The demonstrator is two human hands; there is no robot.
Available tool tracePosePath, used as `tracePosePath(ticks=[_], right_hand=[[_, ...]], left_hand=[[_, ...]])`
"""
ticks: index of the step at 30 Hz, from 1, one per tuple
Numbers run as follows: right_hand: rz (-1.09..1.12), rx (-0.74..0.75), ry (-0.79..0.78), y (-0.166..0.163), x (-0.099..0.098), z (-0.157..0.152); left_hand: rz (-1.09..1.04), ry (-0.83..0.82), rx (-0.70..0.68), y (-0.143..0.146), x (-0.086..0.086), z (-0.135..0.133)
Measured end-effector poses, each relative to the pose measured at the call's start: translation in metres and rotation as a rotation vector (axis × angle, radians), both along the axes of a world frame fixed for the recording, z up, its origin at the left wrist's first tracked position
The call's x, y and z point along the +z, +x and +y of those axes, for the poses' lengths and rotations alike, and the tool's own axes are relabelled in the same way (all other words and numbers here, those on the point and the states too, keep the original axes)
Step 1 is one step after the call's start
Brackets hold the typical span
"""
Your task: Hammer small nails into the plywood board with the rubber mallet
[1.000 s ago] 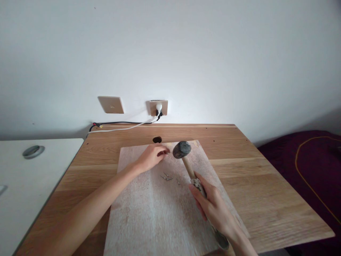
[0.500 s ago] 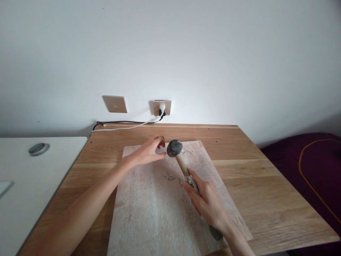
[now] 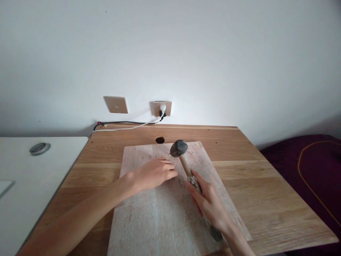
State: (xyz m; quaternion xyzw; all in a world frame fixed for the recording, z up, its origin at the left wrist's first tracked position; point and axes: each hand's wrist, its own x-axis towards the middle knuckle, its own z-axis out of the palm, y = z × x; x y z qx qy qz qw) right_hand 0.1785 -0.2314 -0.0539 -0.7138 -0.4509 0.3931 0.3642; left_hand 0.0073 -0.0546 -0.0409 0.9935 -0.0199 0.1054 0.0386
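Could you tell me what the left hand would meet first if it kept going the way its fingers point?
Probably the hammer: the left hand points right across the board, toward the wooden handle held by the right hand, though depth is unclear.

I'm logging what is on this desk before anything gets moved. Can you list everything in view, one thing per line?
board: one, pale whitewashed wood, flat on the desk
hammer: one, dark head, wooden handle, over the board
nails: a few, grey, on the board by the left fingertips, partly hidden
desk: one, light brown wood, against the wall
side table: one, white, left of the desk
wall plates: two, tan, one with plugs
cables: black and white, along the desk's back edge
left hand: one, fingers on the board
right hand: one, gripping the hammer handle
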Motion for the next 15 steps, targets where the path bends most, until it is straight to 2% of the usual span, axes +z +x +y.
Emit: tracePosePath(ticks=[3,7,9,12,15], right_hand=[[0.006,-0.006,-0.004,0.001,-0.002,-0.004],[0.068,-0.026,-0.016,-0.001,-0.003,-0.007],[0.076,-0.035,-0.014,-0.002,-0.002,-0.007],[0.081,-0.042,-0.011,-0.002,0.000,-0.007],[0.082,-0.036,-0.015,-0.003,0.000,-0.007]], left_hand=[[-0.062,-0.130,0.075,-0.003,-0.006,0.008],[-0.254,-0.570,0.367,-0.007,-0.016,0.036],[-0.304,-0.716,0.470,-0.008,-0.022,0.047],[-0.287,-0.803,0.504,-0.008,-0.031,0.054],[-0.286,-0.807,0.503,-0.008,-0.036,0.052]])
